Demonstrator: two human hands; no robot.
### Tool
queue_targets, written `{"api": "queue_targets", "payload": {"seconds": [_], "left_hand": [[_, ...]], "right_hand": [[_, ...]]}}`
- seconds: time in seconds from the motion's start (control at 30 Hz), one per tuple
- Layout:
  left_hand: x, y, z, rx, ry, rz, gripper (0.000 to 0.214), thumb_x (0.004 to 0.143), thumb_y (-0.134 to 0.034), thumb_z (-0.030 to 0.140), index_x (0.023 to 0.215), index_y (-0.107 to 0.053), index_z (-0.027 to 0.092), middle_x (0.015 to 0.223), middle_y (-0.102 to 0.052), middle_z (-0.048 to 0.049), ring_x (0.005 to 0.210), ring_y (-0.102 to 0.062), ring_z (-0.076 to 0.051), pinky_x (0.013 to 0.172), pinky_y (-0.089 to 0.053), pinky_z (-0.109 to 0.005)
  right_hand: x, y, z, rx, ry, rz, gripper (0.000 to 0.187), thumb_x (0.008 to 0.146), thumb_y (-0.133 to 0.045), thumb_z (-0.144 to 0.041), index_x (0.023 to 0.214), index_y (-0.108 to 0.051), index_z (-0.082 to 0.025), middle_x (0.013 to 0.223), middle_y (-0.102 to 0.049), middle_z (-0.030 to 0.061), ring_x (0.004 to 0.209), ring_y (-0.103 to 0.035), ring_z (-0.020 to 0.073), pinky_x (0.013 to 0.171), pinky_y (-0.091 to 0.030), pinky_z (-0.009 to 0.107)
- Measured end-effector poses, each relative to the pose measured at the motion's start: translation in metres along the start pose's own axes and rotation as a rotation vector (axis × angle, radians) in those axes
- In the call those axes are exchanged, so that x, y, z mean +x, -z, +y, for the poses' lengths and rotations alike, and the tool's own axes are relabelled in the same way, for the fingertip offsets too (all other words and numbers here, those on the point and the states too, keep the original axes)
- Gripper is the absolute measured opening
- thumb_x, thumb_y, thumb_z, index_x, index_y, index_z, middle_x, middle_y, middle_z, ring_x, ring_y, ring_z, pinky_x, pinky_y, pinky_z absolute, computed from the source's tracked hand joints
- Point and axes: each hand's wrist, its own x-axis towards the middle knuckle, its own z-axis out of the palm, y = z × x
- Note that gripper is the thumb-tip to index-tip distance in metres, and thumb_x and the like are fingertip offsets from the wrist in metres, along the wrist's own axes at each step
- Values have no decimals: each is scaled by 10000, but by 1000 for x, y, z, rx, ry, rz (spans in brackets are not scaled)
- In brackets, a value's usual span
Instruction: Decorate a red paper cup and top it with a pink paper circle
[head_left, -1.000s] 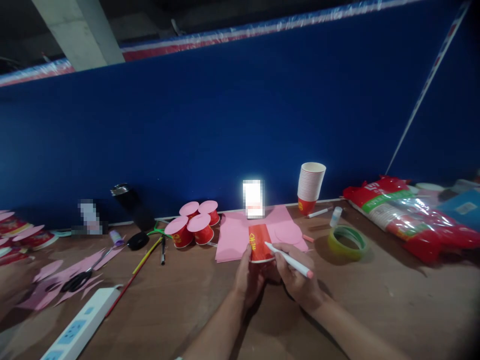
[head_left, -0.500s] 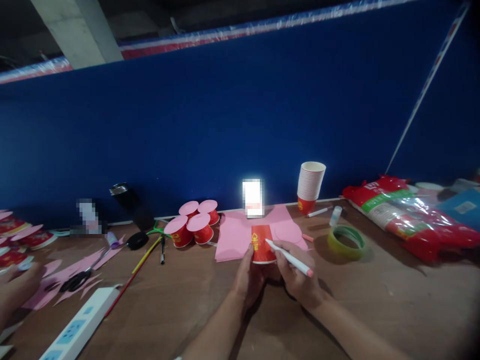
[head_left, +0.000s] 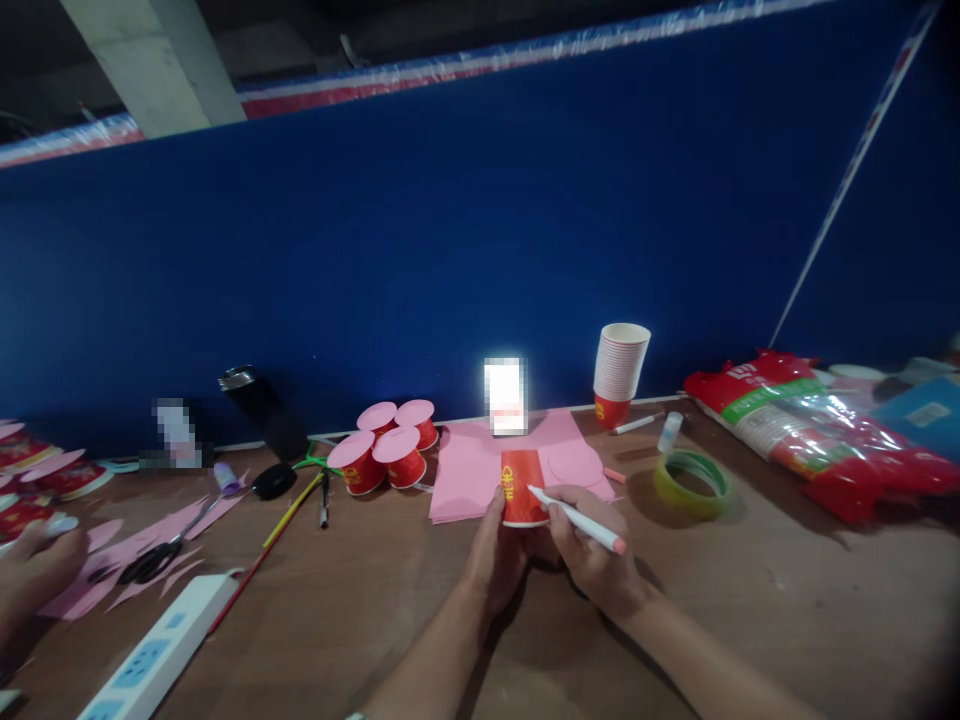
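A red paper cup (head_left: 523,482) with yellow characters is held upside down in front of me, its white rim toward me. My left hand (head_left: 491,555) is wrapped around its left side and underside. Between the fingers of my right hand (head_left: 596,550) is a white marker (head_left: 581,520) with a pinkish end, its tip at the cup's red side. Behind the cup lie pink paper sheets (head_left: 469,465) with a pink paper disc (head_left: 577,465) on them. To the left stand several red cups (head_left: 403,470) topped with pink discs.
A stack of paper cups (head_left: 622,365), a glue stick (head_left: 670,432), a tape roll (head_left: 691,485) and a red bag of cups (head_left: 810,430) lie right. Left are a power strip (head_left: 154,655), scissors (head_left: 154,563), a black bottle (head_left: 262,410) and another person's hand (head_left: 45,565).
My hands, the cup and the marker have hardly moved. At the far left, the other person's hand has shifted slightly, and a whitish object shows in it more clearly.
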Motion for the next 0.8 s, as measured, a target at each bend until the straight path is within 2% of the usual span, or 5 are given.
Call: {"api": "queue_targets", "payload": {"seconds": [0.3,0.8], "left_hand": [[1,1,0,-15,-1,-7,489,872,-546,484,1187,-616,117,1107,-696,-133,1077,-624,-295,972,-446,-415],[0,1,-1,-2,-9,-48,546,855,-558,514,1229,-602,119,1189,-665,-149,1136,-599,-319,999,-432,-435]], "right_hand": [[-2,-3,4,11,8,39,124,906,-525,-173,937,-644,-184,816,-713,52,760,-677,178,695,-555,299],[-3,-3,6,14,-23,16,130,918,-519,-194,962,-641,-191,849,-714,58,788,-678,188,722,-554,313]]}}
